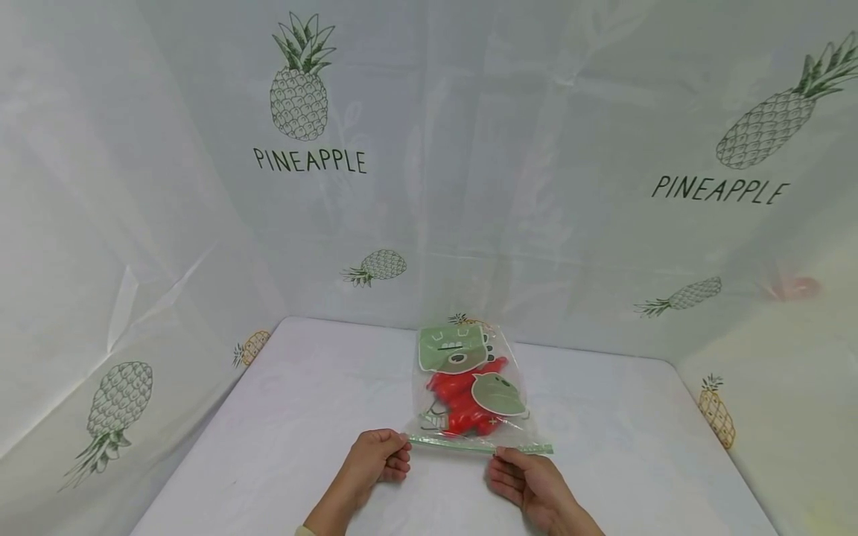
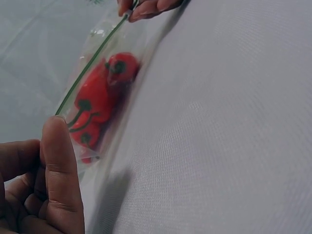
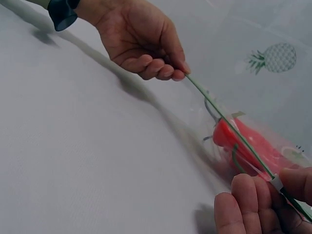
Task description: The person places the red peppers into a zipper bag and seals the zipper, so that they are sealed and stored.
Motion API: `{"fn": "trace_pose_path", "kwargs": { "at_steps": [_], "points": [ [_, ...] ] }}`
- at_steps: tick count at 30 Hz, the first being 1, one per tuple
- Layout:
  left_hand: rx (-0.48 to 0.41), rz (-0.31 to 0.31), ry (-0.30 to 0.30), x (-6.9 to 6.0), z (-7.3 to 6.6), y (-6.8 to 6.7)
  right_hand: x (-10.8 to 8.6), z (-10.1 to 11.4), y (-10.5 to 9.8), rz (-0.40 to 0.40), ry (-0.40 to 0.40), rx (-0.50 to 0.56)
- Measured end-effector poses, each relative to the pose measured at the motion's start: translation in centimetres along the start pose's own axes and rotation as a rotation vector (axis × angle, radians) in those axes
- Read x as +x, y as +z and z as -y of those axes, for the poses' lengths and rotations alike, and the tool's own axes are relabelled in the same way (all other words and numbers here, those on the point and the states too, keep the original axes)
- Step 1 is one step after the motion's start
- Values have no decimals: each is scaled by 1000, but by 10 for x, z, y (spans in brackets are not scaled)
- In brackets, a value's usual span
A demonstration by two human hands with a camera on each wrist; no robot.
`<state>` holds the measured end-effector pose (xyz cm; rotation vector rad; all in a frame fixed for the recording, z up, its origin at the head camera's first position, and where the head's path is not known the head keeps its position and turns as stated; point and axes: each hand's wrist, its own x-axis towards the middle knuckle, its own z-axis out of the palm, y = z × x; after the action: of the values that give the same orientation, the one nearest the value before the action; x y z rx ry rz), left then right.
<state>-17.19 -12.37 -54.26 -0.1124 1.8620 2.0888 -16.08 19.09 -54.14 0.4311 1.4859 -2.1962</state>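
Note:
A clear zip bag [image 1: 429, 402] with green cartoon prints lies on the table in the head view, its green zip strip [image 1: 449, 445] towards me. Glossy red peppers [image 2: 97, 92] with green stems show through the plastic. With thumb and fingers my left hand [image 1: 375, 458] pinches the left end of the strip. My right hand [image 1: 532, 487] pinches the strip further right, at a small whitish slider [image 3: 277, 183]; a short piece of strip sticks out beyond it. In the right wrist view, the strip runs taut between both hands.
A white cloth covers the table [image 1: 268, 432]. Pale sheeting [image 1: 469, 186] printed with pineapples hangs behind the table and along both sides. A dark band [image 3: 62, 13] sits on the left wrist.

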Motion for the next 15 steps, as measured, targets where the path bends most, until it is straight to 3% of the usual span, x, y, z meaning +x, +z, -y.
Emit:
{"fn": "trace_pose_path", "kwargs": {
  "at_steps": [15],
  "points": [
    [-6,-8,2,2,1,-4,0,2,-3,3,13,9]
  ]
}}
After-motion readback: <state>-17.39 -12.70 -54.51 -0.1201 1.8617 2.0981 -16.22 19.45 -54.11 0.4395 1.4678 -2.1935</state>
